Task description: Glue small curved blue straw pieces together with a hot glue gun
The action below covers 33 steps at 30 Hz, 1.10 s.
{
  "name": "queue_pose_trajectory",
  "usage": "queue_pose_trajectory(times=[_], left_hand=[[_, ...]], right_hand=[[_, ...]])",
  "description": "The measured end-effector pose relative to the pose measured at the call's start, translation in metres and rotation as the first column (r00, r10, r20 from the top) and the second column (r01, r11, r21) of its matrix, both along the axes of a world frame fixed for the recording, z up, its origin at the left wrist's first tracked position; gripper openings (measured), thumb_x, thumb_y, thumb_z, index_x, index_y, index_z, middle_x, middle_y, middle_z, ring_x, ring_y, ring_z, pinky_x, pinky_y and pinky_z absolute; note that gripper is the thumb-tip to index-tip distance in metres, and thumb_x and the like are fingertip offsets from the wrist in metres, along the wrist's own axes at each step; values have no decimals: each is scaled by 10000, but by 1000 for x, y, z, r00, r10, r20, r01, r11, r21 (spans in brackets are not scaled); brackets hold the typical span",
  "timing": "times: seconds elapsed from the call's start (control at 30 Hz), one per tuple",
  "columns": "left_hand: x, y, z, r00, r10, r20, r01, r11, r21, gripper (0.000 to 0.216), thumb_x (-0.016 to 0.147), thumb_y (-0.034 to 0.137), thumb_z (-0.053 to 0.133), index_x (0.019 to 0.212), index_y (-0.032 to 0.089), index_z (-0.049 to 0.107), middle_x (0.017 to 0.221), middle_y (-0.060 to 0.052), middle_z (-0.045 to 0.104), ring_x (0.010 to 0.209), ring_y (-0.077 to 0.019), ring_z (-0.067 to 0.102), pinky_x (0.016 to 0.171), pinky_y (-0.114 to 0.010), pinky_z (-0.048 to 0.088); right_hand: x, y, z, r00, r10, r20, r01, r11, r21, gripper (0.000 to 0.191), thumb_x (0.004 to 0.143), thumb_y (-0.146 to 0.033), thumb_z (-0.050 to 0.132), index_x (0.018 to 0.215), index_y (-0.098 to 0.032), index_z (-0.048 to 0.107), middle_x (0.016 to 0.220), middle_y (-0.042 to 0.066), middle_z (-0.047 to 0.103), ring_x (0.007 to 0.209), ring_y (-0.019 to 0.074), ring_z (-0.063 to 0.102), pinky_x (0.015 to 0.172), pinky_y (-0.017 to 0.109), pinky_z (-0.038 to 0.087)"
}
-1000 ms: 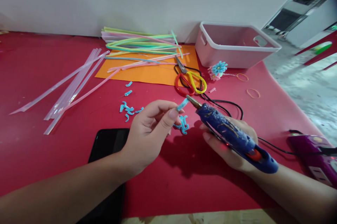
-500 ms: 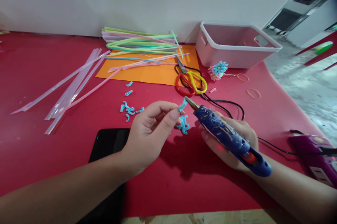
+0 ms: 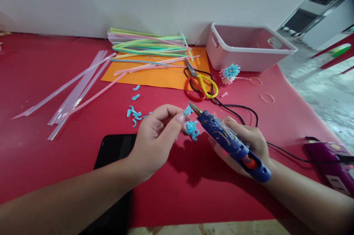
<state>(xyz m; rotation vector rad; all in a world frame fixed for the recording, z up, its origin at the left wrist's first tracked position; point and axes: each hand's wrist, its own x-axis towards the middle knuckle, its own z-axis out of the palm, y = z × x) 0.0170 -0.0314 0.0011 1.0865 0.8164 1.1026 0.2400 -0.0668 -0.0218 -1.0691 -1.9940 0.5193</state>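
Between the thumb and fingertips of my left hand (image 3: 159, 137) is a short blue pipe cleaner piece (image 3: 188, 110). My right hand (image 3: 245, 144) is wrapped round a worn dark blue hot glue gun (image 3: 226, 139). Its metal nozzle points up and left, right at the held piece; whether it touches I cannot tell. Just below the nozzle lies a small cluster of curled blue pipe cleaner pieces (image 3: 193, 130). More loose blue pieces (image 3: 134, 112) are scattered to the left of my left hand. A black phone (image 3: 116, 150) lies partly under my left forearm.
Scissors (image 3: 201, 84) and coloured pipe cleaners (image 3: 149, 45) lie on orange paper (image 3: 166, 80). Clear glue sticks (image 3: 80, 87) are at left. A pink basket (image 3: 243, 58) stands behind a small blue and pink flower (image 3: 231, 71). The gun's black cord runs toward a purple power strip (image 3: 326, 161).
The glue gun has shifted left, its nozzle now over the upper end of the blue piece. The held piece has moved slightly left. My left hand stays almost in place.
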Motion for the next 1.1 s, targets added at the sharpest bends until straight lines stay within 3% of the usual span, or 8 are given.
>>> queue_pose_trajectory(times=[0.33,0.63,1.1], left_hand=[[0,0,-3,996,-15,-85,12,999,-41,239,954,268,564,729,200,522,594,59,434,552,-92,427,542,-246,338],[-1,1,-4,990,9,-140,-13,1000,-27,221,940,233,552,722,199,527,579,66,437,533,-85,422,522,-240,330],[1,3,0,982,47,-185,-32,996,80,238,919,193,555,682,192,535,585,68,491,555,-72,454,544,-204,386]], right_hand=[[0,3,4,989,26,149,-42,993,112,252,788,-145,683,988,-274,599,680,-15,620,550,154,493,667,347,448],[-6,5,13,971,21,240,-76,972,220,102,923,-259,530,1017,-231,557,639,-14,617,515,155,526,644,357,433],[-6,6,14,975,33,219,-87,967,239,116,979,-329,502,1004,-227,553,619,-21,610,493,136,518,624,363,437]])
